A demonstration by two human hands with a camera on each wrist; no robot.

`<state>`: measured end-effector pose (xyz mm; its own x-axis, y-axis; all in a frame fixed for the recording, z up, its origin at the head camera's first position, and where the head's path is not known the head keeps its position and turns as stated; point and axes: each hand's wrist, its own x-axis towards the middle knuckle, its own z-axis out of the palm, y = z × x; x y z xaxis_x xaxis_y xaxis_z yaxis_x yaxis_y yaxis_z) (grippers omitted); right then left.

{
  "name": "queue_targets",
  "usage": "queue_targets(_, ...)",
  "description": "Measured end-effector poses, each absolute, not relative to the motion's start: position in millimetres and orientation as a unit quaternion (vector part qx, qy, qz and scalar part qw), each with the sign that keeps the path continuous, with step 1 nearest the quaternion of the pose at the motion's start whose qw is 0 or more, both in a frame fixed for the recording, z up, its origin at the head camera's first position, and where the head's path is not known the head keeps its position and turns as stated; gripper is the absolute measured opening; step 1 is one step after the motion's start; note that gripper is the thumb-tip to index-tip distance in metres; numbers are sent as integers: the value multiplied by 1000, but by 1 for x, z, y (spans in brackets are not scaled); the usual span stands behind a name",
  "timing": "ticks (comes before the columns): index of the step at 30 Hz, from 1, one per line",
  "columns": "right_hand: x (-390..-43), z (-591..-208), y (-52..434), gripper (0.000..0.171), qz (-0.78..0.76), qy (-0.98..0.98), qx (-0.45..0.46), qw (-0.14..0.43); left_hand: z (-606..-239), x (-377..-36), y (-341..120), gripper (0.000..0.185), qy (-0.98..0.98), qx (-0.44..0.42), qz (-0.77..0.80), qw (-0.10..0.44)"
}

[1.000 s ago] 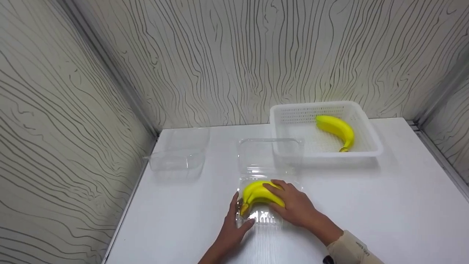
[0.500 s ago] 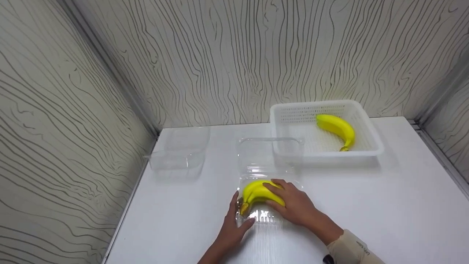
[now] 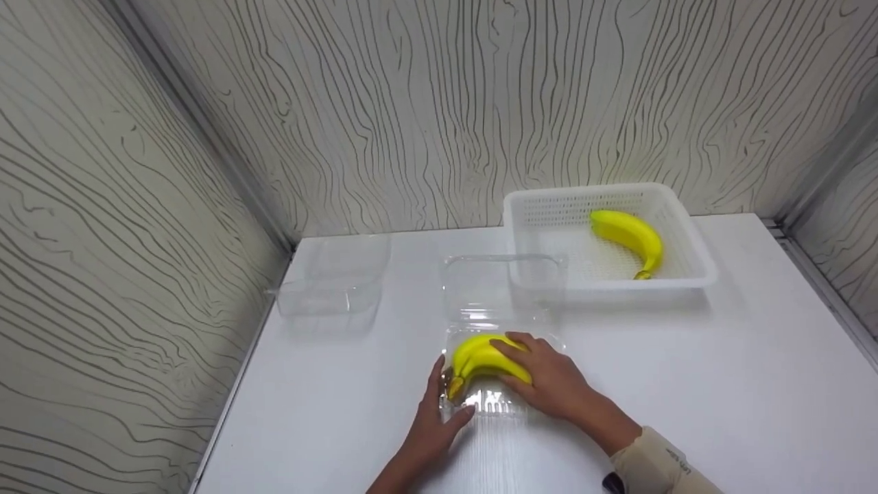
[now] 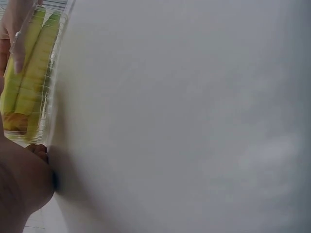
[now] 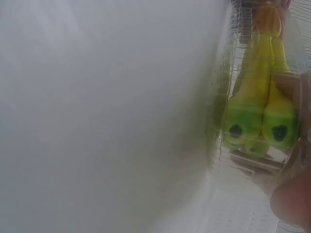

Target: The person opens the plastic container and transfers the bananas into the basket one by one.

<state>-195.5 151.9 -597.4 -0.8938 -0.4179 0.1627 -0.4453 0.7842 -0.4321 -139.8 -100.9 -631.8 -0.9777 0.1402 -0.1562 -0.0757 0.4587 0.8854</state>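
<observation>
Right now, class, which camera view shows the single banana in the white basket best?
The head view: the single banana lies whole and unobstructed in the white basket. Neither wrist view shows it; both are filled with blurred white surface and the banana bunch in the clear container.

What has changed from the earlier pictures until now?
Nothing visibly moved on the table; only the view shifted slightly. The right hand still rests on the banana bunch in the open clear container, and the left hand still touches its near edge.
</observation>
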Motion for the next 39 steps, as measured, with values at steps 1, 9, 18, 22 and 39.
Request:
queue_targets(1,-195,-597,152,61,237,-944,227,30,-632,-140,-101,100,848,16,519,105)
queue_targets(9,-194,-601,152,64,243,-942,228,32,-633,-138,-103,99,844,16,524,111)
queue_targets(18,-194,-598,152,63,246,-943,221,29,-636,-140,-103,98,840,31,532,101)
queue_targets(22,-194,-597,152,64,245,-945,217,23,-634,-140,-103,98,841,26,530,105)
queue_targets(39,-194,-598,150,64,241,-944,222,36,-635,-140,-104,99,849,20,518,102)
